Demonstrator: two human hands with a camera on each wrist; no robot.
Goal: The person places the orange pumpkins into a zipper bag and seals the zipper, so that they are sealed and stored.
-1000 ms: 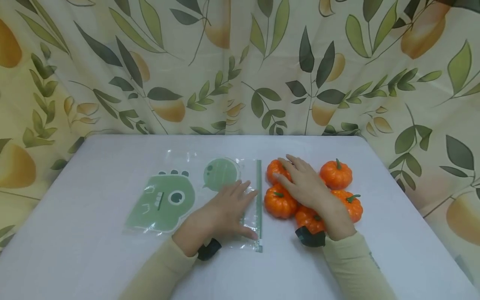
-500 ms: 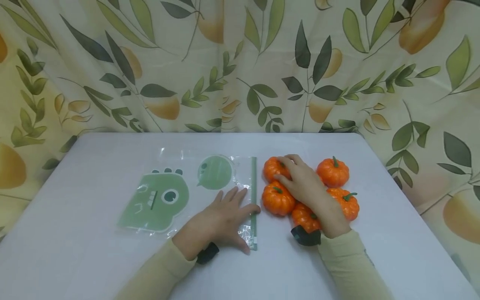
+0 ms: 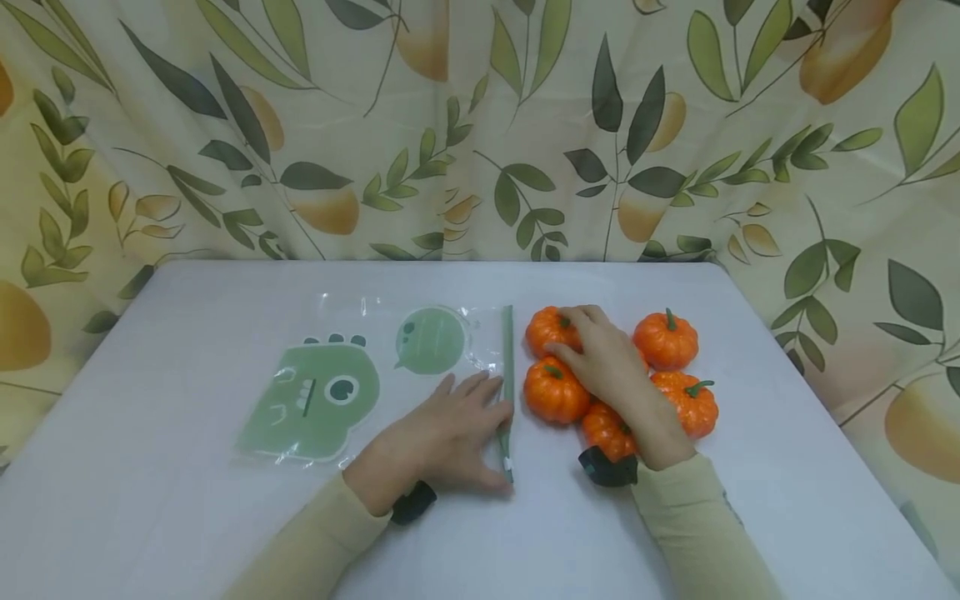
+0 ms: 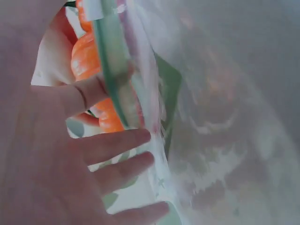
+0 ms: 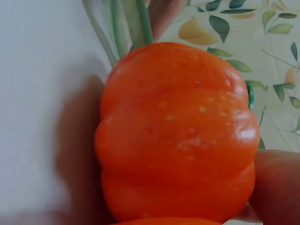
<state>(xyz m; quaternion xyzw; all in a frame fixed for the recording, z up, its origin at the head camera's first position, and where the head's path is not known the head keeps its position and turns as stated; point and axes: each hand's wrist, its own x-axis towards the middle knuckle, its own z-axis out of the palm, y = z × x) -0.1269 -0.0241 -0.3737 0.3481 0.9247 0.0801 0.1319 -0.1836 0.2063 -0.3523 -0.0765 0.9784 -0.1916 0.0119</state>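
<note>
Left hand (image 3: 448, 432), fingers apart, should gently steady the clear green-printed plastic bag (image 3: 330, 400); right hand (image 3: 613, 362), over round orange pumpkins (image 3: 555, 393): grip, cannot tell.

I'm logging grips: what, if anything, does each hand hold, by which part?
Right hand: the back-left pumpkin, by its right side. Left hand: at the bag's green zip edge; whether it pinches cannot be told.

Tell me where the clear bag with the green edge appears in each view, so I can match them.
Head: clear bag left of centre.
Left wrist: clear bag spreads over the right side; its green edge is at upper left.
Right wrist: only part of the clear bag, at the top, left of centre.
Shared landmark: orange pumpkins, partly hidden in left wrist, one large in right wrist.
</note>
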